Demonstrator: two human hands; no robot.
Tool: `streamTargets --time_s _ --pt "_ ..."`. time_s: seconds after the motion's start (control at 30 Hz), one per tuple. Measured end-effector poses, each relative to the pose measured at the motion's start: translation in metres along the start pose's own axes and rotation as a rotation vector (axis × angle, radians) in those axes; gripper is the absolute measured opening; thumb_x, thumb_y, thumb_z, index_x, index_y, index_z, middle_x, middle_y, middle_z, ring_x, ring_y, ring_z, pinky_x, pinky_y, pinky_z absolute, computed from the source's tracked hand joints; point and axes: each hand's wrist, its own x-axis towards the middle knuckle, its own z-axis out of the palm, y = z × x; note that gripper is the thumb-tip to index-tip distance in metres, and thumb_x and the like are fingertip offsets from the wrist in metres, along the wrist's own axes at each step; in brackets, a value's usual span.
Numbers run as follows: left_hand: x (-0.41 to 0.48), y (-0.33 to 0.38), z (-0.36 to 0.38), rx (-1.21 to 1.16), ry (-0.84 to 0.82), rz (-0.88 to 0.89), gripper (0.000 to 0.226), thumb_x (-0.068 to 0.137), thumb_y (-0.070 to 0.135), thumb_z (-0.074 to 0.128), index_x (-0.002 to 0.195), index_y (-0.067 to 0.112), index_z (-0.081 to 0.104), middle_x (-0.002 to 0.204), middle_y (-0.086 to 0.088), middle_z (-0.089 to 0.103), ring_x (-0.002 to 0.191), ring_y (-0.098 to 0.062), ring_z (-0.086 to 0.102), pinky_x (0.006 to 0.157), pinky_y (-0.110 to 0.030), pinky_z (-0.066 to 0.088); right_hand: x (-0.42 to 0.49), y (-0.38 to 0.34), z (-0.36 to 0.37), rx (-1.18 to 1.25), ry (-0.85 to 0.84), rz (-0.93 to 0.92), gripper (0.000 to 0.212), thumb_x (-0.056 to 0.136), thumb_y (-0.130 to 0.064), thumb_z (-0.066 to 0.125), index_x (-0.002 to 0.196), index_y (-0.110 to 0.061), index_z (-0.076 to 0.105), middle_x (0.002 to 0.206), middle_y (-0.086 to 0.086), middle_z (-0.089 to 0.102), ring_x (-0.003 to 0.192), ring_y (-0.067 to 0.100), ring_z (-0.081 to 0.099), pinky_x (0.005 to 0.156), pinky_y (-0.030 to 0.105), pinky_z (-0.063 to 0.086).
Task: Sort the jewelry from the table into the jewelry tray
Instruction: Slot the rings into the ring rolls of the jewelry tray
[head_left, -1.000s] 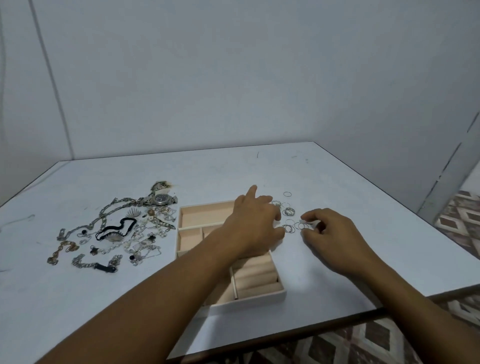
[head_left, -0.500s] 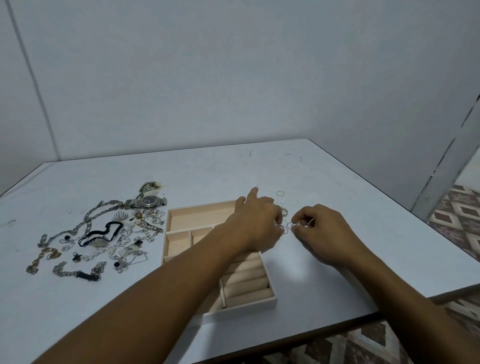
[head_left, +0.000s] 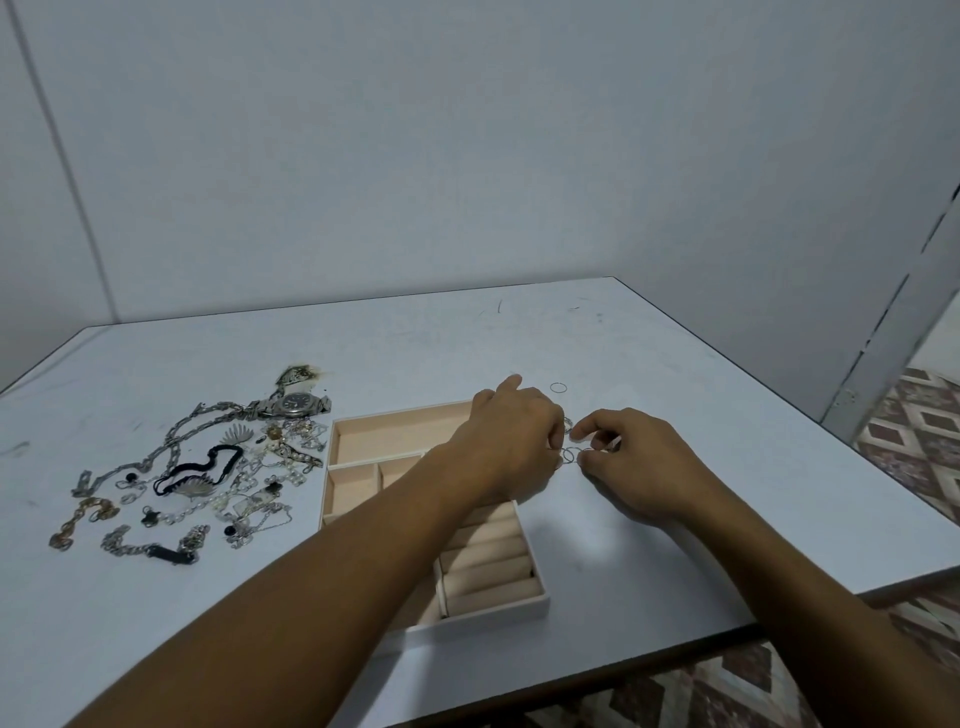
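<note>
At 2 o'clock of the jewelry tray (head_left: 363, 436), thin rings (head_left: 570, 455) are pinched by the right hand (head_left: 641, 467); left hand (head_left: 511, 441) is curled beside them, grip cannot be told.

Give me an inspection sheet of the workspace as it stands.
Surface: white table, faint scuffs at the far side.
Job's things: tray, visible compartments empty; rings on the table right of it; lone ring farther back; pile of chains with a watch left of the tray.
Clutter: nothing seen.
Grippers: left hand reaches across the tray, fingertips hidden; right hand pinches at the rings.
Cables: nothing seen.
Surroundings: grey walls; patterned floor at right.
</note>
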Motion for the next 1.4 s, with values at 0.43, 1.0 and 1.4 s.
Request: streamTargets --time_s 0.43,1.0,1.4 --pt "-0.025 -0.016 -0.023 -0.26 0.24 -0.036 0.004 0.085 0.026 0.068 0.084 0.022 0.07 0.081 0.01 0.067 0.084 -0.011 0.06 0.078 -0.027 0.046 -0.002 -0.011 0.002 0.005 0.018 0.0 0.011 0.082 -0.039 0.068 0.088 -0.03 0.068 0.076 -0.005 0.064 0.076 0.007 0.06 0.066 0.023 0.045" --pt "-0.083 -0.061 -0.037 -0.506 0.343 -0.263 0.006 0.084 0.013 0.071 0.087 0.017 0.075 0.072 0.001 0.071 0.062 -0.008 0.065 0.051 -0.009 0.045 0.002 -0.025 -0.003 0.222 0.004 -0.005 0.009 0.08 -0.02 0.075 0.072 -0.022 0.071 0.072 -0.009 0.069 0.073 0.005 0.061 0.061 0.016 0.04" --pt "-0.091 -0.073 -0.027 -0.47 0.382 -0.257 0.005 0.082 0.02 0.075 0.08 0.024 0.074 0.063 0.006 0.069 0.054 -0.003 0.064 0.056 -0.016 0.05 0.003 -0.075 0.031 0.409 0.063 -0.168 0.013 0.08 -0.017 0.074 0.07 -0.023 0.068 0.066 -0.004 0.066 0.061 0.006 0.057 0.061 0.018 0.044"
